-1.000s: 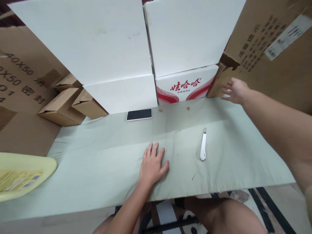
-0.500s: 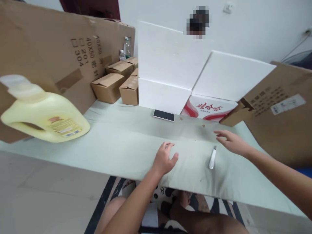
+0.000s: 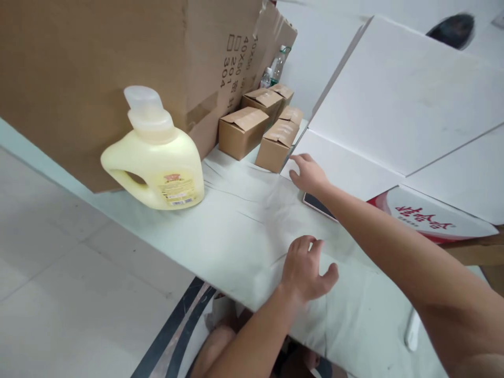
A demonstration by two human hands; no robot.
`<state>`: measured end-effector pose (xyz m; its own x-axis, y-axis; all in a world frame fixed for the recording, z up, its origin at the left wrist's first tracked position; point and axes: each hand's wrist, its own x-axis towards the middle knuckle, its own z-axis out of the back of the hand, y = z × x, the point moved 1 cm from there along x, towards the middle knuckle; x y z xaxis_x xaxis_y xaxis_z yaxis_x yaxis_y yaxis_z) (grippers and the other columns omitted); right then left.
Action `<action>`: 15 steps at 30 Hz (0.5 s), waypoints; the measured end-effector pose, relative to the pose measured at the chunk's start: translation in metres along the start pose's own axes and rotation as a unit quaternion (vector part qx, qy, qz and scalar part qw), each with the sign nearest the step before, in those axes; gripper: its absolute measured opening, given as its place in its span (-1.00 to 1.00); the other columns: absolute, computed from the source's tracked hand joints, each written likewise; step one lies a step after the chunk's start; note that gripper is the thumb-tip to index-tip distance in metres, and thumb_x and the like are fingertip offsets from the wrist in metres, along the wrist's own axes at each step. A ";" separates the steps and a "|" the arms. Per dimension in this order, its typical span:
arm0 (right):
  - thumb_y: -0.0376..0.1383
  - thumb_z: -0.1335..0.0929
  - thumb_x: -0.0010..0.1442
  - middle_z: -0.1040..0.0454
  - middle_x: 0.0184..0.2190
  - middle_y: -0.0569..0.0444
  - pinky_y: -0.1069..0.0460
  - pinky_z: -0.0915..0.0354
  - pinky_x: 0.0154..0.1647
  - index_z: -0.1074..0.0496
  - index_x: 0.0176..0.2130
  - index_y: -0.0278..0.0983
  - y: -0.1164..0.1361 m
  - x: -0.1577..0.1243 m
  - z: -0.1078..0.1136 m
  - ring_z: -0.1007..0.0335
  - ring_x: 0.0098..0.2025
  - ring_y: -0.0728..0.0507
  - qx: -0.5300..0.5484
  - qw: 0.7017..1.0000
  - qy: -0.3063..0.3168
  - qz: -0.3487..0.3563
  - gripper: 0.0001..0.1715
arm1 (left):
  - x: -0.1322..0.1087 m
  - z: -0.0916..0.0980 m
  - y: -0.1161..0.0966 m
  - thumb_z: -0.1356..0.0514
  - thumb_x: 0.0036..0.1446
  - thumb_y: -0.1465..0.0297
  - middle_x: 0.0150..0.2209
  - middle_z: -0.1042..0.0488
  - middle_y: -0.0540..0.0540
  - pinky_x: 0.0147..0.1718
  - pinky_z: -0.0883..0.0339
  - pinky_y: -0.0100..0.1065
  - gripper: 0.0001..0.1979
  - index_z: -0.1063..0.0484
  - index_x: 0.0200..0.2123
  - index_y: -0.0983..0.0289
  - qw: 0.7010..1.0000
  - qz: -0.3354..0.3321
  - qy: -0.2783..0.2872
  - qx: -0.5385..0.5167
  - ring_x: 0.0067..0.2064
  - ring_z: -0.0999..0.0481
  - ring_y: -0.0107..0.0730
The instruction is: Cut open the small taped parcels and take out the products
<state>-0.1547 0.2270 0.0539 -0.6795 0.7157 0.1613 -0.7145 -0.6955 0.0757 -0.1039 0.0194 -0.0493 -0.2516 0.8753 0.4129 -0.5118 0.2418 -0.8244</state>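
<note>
In the head view, a pale green cloth (image 3: 244, 236) covers the table, with a yellow jug (image 3: 169, 163) standing at its left and a white-handled tool (image 3: 412, 332) lying at the near right. The right arm stretches far and leftward over the phone (image 3: 318, 204), its hand (image 3: 309, 174) empty, fingers loosely bent beside the small brown box (image 3: 272, 153) at the far side, contact unclear. Nearer, the left hand (image 3: 305, 268) grasps nothing, fingers curved, thumb spread rightward.
</note>
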 end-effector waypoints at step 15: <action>-0.38 -0.15 0.34 0.05 0.47 -0.23 -0.44 -0.29 0.22 -0.11 0.42 -0.33 0.020 0.108 -0.045 0.07 0.46 -0.42 -0.022 0.999 0.022 -0.045 -0.30 | 0.000 0.002 0.008 -0.18 0.14 0.21 -0.13 -0.47 0.27 -0.04 -0.51 0.03 -0.66 -0.48 -0.09 0.27 0.994 -0.008 -0.081 -0.071 -0.05 -0.52 -0.05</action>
<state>-0.2499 0.2933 0.0283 -0.6183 0.7779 0.1123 -0.7789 -0.6256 0.0454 -0.1097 0.0201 -0.0556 -0.3788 0.7948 0.4741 -0.3982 0.3225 -0.8587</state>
